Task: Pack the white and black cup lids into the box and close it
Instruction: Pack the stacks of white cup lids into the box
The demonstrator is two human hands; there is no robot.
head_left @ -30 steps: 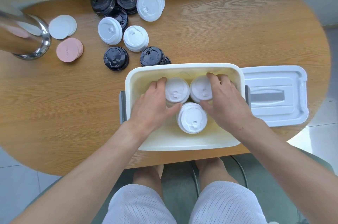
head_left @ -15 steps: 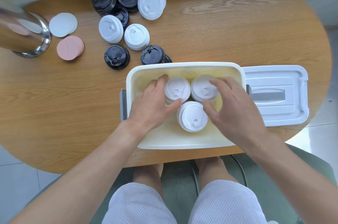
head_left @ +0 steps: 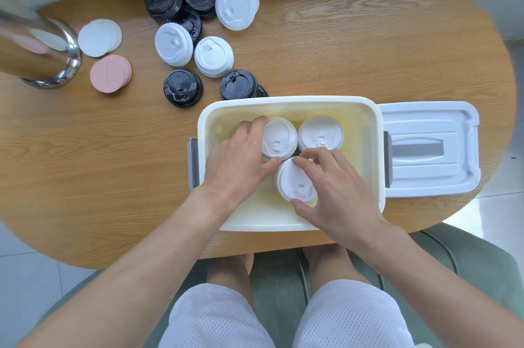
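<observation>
Wooden oval tabletop (head_left: 354, 44), seen from above, seated person's knees below its near edge.

White box (head_left: 283, 105) sits at the near edge, long axis running left to right, open side up. Three stacks of white lids inside, all face up: back-left stack (head_left: 279, 137), back-right stack (head_left: 320, 132), front stack (head_left: 295, 180), the three touching in a cluster. Sip tabs on the back two point toward the person.

Left hand (head_left: 241, 157) curls round the back-left stack, fingers over its far side, thumb at its near edge. Right hand (head_left: 337, 194) pinches the front stack: fingers spread over the top rim, thumb against the near rim.

Box cover (head_left: 431, 149) lies flat just right of the box, touching it, long axis left to right.

Beyond the box, loose on the tabletop: black lids (head_left: 183, 88) and white lids (head_left: 214, 56) mixed in a group, one black lid (head_left: 238, 85) just behind the box's back wall. Farther left, a pile of white discs (head_left: 99, 37), a pile of pink discs (head_left: 110, 73), and a shiny metal container (head_left: 37, 46) at the edge.
</observation>
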